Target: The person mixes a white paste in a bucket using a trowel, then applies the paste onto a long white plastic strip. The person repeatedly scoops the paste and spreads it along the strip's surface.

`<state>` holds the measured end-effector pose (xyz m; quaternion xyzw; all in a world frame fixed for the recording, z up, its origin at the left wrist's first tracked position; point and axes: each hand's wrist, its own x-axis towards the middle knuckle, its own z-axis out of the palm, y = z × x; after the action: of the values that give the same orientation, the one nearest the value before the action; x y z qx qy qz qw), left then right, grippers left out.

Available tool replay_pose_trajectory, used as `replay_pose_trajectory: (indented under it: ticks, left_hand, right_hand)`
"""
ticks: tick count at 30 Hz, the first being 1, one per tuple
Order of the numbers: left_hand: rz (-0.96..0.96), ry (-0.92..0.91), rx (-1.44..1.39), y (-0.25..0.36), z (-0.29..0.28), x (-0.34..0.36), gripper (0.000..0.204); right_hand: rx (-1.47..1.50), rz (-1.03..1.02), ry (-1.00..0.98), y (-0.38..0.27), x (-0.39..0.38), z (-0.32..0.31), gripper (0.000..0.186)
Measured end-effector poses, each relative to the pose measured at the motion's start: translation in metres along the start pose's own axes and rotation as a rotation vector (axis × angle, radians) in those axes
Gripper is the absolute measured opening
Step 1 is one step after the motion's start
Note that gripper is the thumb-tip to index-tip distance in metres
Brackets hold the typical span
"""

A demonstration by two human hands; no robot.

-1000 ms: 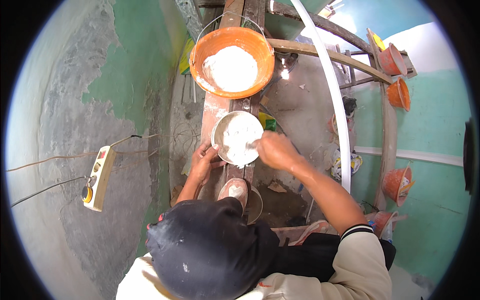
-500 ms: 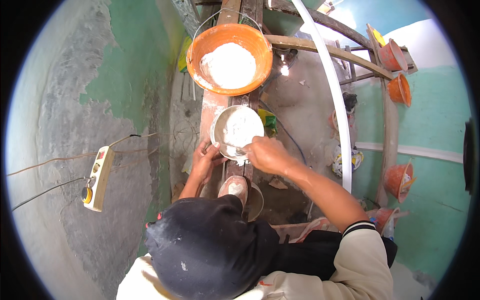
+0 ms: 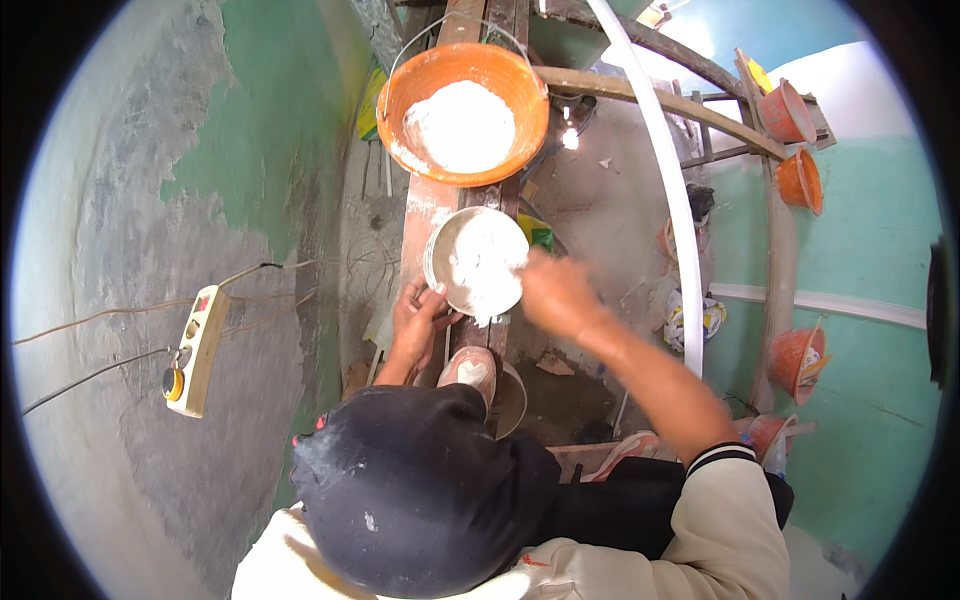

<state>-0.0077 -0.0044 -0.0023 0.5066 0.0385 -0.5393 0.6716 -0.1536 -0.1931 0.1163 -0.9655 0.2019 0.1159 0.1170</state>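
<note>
A pale round tub holding thick white paste rests on a narrow wooden plank. My left hand grips its lower-left side, thumb on the rim and fingers beneath. Closed and smeared by motion, my right hand is at the tub's right rim; whatever it grips is hidden by the blur. Some paste clings outside the near rim. Beyond the tub, an orange bucket with a wire handle stands on the plank, with white powdery material inside.
A power strip hangs on cords by the peeling wall at left. My shoe is on the plank beside another round container. A white pipe and wooden beams cross at right, where several orange buckets hang.
My right hand has moved slightly right and up, from over the tub's near edge to its right rim. A greyish tool edge seen under it before no longer shows. My left hand keeps its grip.
</note>
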Motion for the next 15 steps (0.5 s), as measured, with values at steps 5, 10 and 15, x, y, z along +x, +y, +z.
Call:
replay_pose_trajectory:
  ticks: [5, 10, 15]
  left_hand:
    - [0.026, 0.003, 0.002, -0.005, 0.001, -0.004, 0.062]
    - [0.007, 0.077, 0.025, -0.011, 0.001, -0.006, 0.064]
    - [0.026, 0.009, 0.024, -0.009, 0.0, -0.002, 0.064]
  right_hand:
    - [0.196, 0.071, 0.023, 0.001, 0.0, -0.011, 0.022]
    - [0.228, 0.069, -0.094, 0.01, -0.007, 0.016, 0.022]
    - [0.176, 0.092, -0.184, 0.009, -0.003, 0.006, 0.023]
